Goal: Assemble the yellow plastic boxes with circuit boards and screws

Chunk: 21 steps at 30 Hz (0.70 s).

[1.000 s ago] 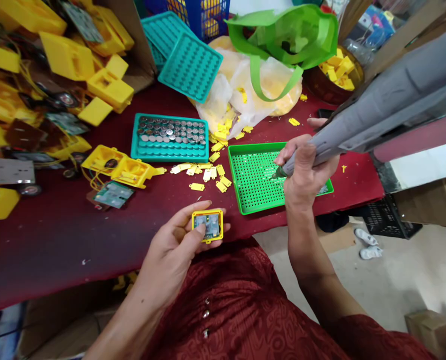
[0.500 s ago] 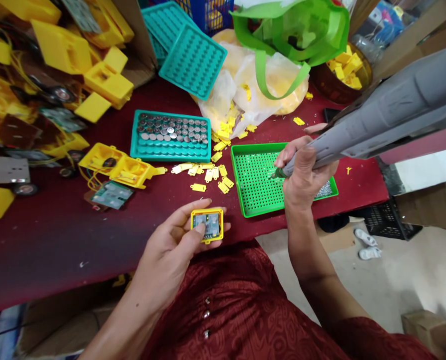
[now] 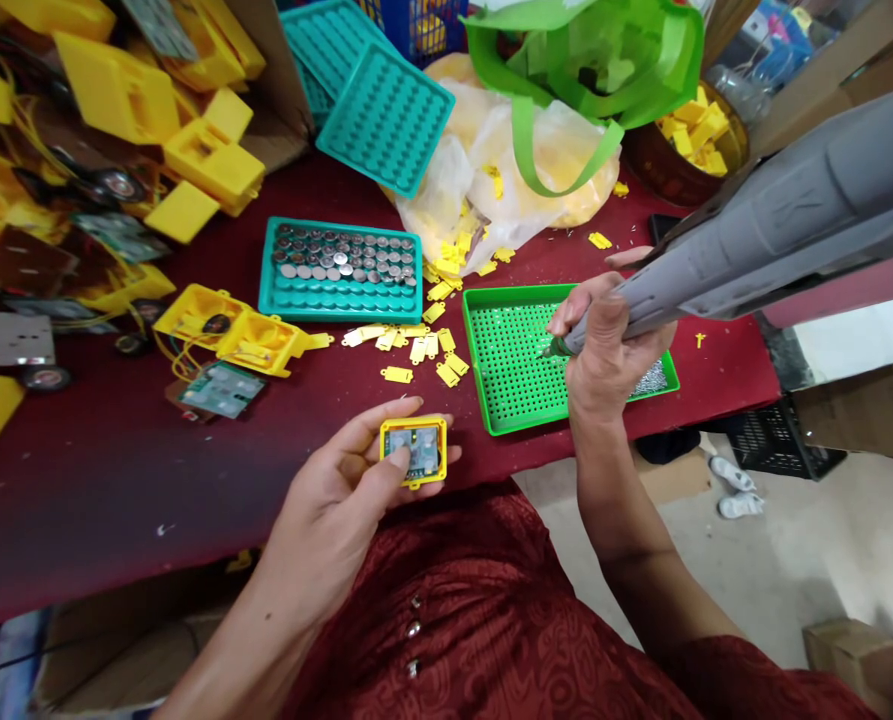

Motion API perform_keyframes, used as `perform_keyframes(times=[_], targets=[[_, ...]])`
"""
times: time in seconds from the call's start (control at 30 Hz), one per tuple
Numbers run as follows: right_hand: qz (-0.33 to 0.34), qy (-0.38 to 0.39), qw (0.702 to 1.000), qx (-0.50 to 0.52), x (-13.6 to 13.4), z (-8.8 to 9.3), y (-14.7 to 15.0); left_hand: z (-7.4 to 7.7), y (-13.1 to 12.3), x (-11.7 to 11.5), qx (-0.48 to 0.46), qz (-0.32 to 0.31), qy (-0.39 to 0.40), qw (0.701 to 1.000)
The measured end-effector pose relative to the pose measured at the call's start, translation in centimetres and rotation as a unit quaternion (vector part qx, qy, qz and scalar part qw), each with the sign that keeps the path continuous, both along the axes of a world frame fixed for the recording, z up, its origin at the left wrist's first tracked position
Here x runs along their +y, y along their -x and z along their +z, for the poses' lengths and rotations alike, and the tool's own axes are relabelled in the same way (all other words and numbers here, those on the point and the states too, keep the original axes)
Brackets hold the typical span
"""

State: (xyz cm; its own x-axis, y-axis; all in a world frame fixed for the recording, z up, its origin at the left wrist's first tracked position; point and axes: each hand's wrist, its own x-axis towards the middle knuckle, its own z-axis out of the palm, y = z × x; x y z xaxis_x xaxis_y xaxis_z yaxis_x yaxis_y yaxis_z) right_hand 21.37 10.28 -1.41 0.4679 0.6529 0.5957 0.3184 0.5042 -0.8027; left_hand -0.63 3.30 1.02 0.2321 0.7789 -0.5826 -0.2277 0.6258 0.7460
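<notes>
Two hands, both closed on something. Left hand [image 3: 333, 510], curled around a small square yellow plastic case [image 3: 414, 424], thumb [image 3: 398, 460] pressed on the little circuit board [image 3: 425, 452] inside. Right hand [image 3: 608, 345], wrapped tight around a fat gray electric screwdriver [image 3: 761, 240], long body slanting from upper right down to lower left, thin tip low over a green pegged tray [image 3: 470, 350]; touching or not, too hard to tell. Yellow case just left of that tray, much nearer the left hand. Farther out, small yellow tags [image 3: 416, 350] on a dark red tablecloth [image 3: 116, 480].
</notes>
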Motion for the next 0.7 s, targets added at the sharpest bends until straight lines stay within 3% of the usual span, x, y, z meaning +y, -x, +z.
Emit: perform_keyframes(times=[0.23,0.43,0.6,0.7], targets=[[0.007,-0.03,0.999,-0.008,0.2,-0.3,-0.1,-0.1,0.0,-0.2,-0.01,-0.015,0.003,1.0],[-0.003,-0.038,0.999,0.0,0.0,0.5,0.1,-0.3,0.1,-0.5,-0.019,-0.018,0.001,1.0],[0.051,-0.084,0.992,0.077,-1.5,3.1,1.8,-0.3,-0.8,-0.9,-0.027,-0.007,0.007,1.0],[0.092,-0.059,0.986,0.126,-3.5,5.6,3.5,-0.3,-1.3,-1.2,-0.032,-0.023,0.005,0.999]])
